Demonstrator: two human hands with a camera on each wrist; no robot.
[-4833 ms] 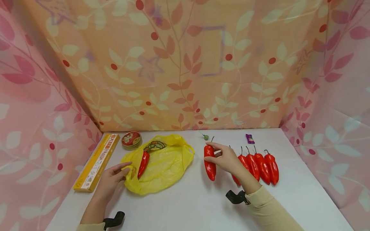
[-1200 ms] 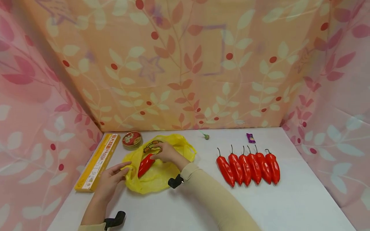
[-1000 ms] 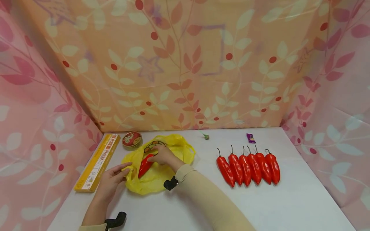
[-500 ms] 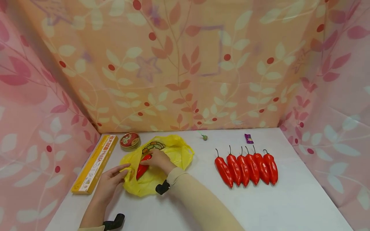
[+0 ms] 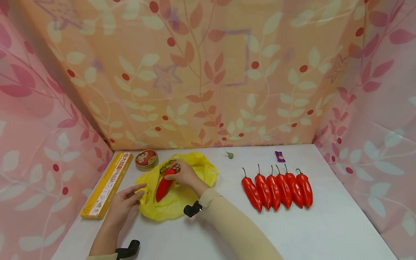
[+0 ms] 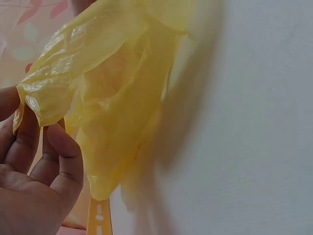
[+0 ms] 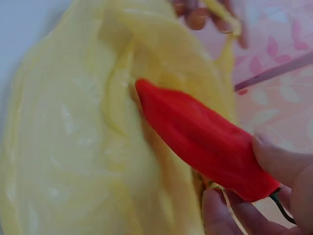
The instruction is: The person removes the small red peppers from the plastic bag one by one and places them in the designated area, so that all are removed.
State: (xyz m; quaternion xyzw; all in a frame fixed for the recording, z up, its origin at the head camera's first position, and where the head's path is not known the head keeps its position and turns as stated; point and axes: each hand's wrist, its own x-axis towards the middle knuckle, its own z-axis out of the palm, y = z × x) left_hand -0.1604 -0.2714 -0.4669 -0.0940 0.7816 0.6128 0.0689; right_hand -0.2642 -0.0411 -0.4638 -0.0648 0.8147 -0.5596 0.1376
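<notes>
My right hand (image 5: 184,174) reaches across toward the worktop's left rear, forearm extended diagonally, fingers (image 7: 274,161) and thumb curled in a pinch. My left hand (image 5: 125,200) lies near the left edge, palm down, fingertips (image 6: 63,147) curled in a pinch, its wrist toward the front edge.

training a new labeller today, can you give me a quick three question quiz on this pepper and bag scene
1. True or false: the right hand grips a red pepper at the yellow bag.
2. How many peppers lie in the row on the table?
3. What does the left hand pinch: (a) the bag's edge, (b) the yellow box, (c) the round tin?

Key: 1 true; 2 five; 3 a.
</notes>
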